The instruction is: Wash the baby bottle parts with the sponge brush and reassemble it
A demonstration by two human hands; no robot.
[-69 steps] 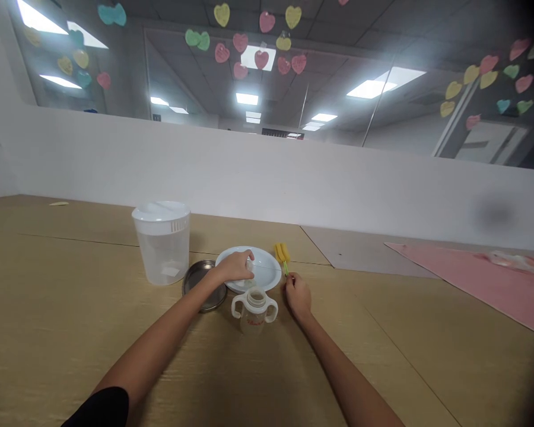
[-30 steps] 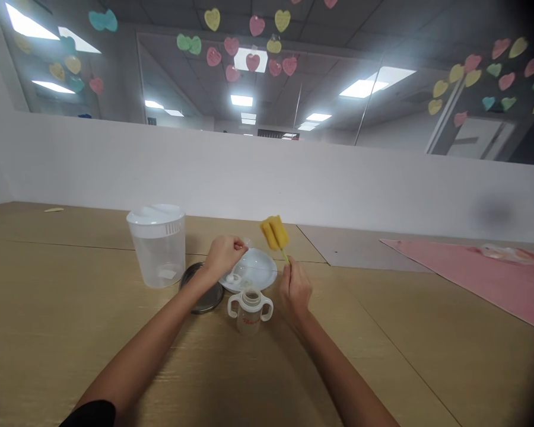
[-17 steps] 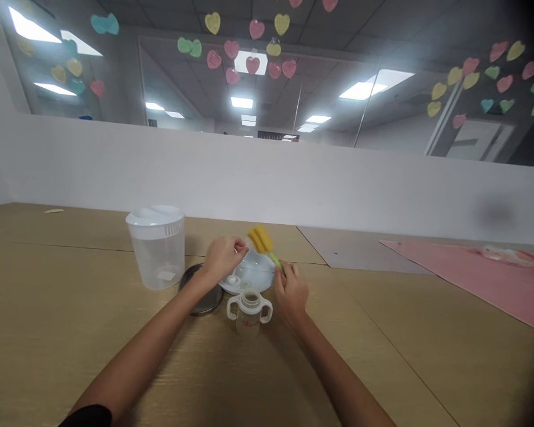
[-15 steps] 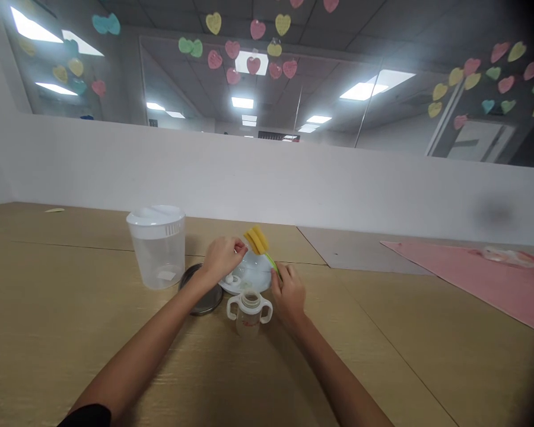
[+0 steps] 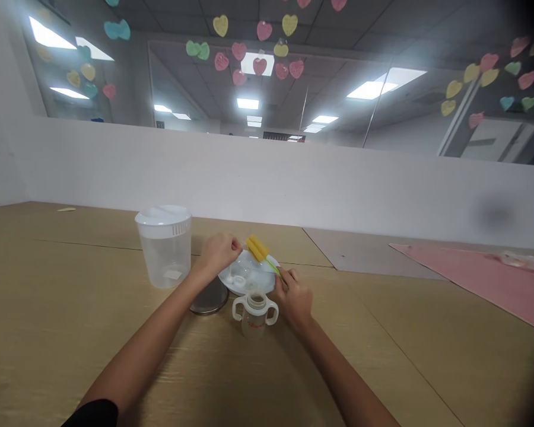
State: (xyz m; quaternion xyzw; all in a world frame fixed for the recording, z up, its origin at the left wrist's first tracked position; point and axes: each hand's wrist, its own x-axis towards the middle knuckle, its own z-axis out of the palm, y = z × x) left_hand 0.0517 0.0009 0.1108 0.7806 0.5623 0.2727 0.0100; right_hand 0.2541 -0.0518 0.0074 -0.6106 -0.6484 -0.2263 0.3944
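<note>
My right hand (image 5: pixel 294 296) grips the green handle of a brush with a yellow sponge head (image 5: pixel 257 248), which is tilted up to the left over a white plate (image 5: pixel 231 287). Left of the sponge, my left hand (image 5: pixel 221 254) is closed in a pinch; something small and clear seems to be at its fingertips, too small to make out. Small white and clear parts (image 5: pixel 237 280) lie on the plate. In front of it stands a clear bottle (image 5: pixel 254 320) with two white handles and an open top. A dark round lid or tray (image 5: pixel 210 296) lies under my left wrist.
A clear bucket with a white lid (image 5: pixel 164 246) stands to the left. Farther right are a grey mat (image 5: pixel 360 255) and a pink mat (image 5: pixel 471 279) with a clear plastic packet (image 5: pixel 525 261) on it. A white wall (image 5: pixel 249 178) runs behind the table.
The sponge brush has tipped lower. The whole view has shifted slightly, so most things appear farther right. Both hands keep their closed grips.
</note>
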